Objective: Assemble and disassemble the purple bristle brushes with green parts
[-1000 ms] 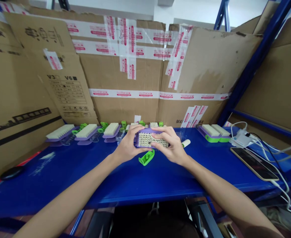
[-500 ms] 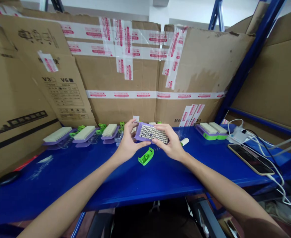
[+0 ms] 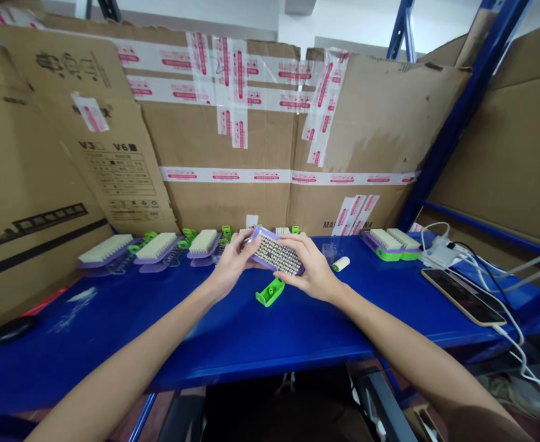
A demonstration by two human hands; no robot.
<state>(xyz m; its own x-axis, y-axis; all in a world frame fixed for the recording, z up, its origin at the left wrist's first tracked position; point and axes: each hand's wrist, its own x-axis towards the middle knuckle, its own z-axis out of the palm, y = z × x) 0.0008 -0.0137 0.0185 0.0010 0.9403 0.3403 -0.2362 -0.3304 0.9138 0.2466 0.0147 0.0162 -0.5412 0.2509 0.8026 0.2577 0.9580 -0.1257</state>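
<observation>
Between both hands, above the blue table, is a purple-edged brush (image 3: 279, 254) whose face carries rows of pale tufts; it tilts down to the right. My left hand (image 3: 233, 261) grips its left end, thumb on the near corner. Wrapped round the right end is my right hand (image 3: 313, 264), fingers over the top edge and thumb below. A green plastic bracket (image 3: 270, 293) lies on the table just under the brush. To the right of my right hand rests a small white roller with a green end (image 3: 341, 264).
Along the back stand several purple brushes with cream bristles (image 3: 156, 246) and green clips (image 3: 189, 237). A purple-and-green pair (image 3: 389, 243) sits at the right, near a phone (image 3: 463, 296), a white charger (image 3: 440, 253) and cables. Cardboard walls (image 3: 228, 209) enclose the table (image 3: 260, 337).
The brush has turned so its right end dips lower. My left thumb has moved from the lower edge up to the left corner. The bracket has stayed in place.
</observation>
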